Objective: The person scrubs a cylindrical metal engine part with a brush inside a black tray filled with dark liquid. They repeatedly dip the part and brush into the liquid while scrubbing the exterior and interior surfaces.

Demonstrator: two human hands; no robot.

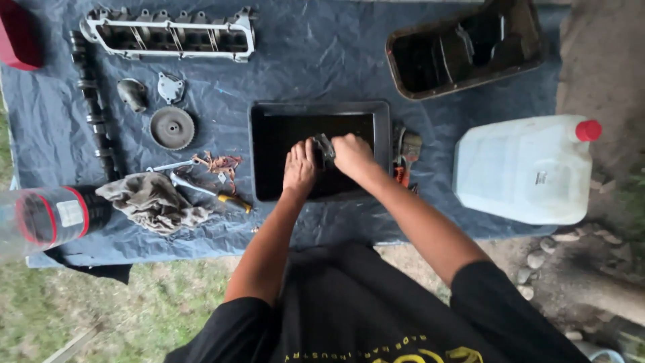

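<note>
Both hands work inside a black rectangular tray point(320, 111) at the middle of a wrinkled dark blue tarp point(322, 54); the left hand point(299, 168) lies flat with fingers together, its fingertips against a small grey metal part point(324, 149); the right hand point(352, 154) is curled closed over that same part from the right, so the piece sits between the two hands in the near half of the tray, over dark liquid. The tray's raised rim hems the hands in on all sides; its far half is open.

Just right of the tray's edge lies a brush point(407, 149) with an orange-handled tool beside it; farther right stands a white translucent plastic jug point(524, 168) with a red cap, well apart from the hands. At far right sits a rusty, greasy oil pan point(463, 47), tilted. To the left of the tray lie a yellow-handled screwdriver point(211, 191), a crumpled grey rag point(153, 202) and a rust-coloured scrap of gasket point(218, 163); beyond them a round toothed gear point(173, 128), two small cast covers point(151, 91), a long lobed camshaft point(94, 107) along the left edge, and a pale aluminium ladder-shaped casting point(171, 33) at the far side. A clear bottle point(50, 215) with red bands lies at the near left corner; grass and stones border the tarp's near edge.
</note>
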